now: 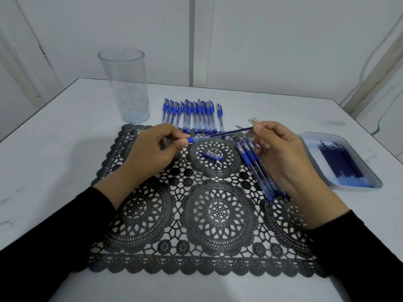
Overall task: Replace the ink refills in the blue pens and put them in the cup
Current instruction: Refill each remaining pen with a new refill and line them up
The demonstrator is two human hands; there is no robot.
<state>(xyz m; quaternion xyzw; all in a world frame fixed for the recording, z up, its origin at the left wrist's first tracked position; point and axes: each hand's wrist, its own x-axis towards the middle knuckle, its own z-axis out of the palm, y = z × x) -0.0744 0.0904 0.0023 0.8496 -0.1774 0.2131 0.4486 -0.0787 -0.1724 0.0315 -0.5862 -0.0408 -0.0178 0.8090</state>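
The black lace mat (pixel 218 214) is lying across the near middle of the worktop (pixel 54 149), and both hands are working above its far half.

The left hand (pixel 150 149) is curled, thumb and forefinger pinching the blue end of a pen barrel (pixel 202 138) that is pointing right. The right hand (pixel 281 153) is pinching the far end of a dark blue refill (pixel 233 132) between thumb and fingertips. The refill is sitting partly inside the clear barrel. Whether it is going in or coming out cannot be told.

A loose pen piece (pixel 212 156), blue with a metal tip, is lying on the mat just beneath the held pen. A bundle of blue pens (pixel 254 168) is lying at the mat's right side, under the right hand. Contact there cannot be confirmed.

Further out, a tray (pixel 322 134) holding spare refills (pixel 340 162) is sitting at the worktop's right edge. A row of capped pens (pixel 194 115) is lying just beyond the mat's far edge. The clear cup (pixel 126 88) is standing near the far left corner, showing no pens inside.

Assessment: the refill exchange on one pen is in progress, and the task is looking to be at an early stage. The next move is calling for the refill to be kept in line with the barrel, then the loose piece to be refitted before the pen is carried to the cup.
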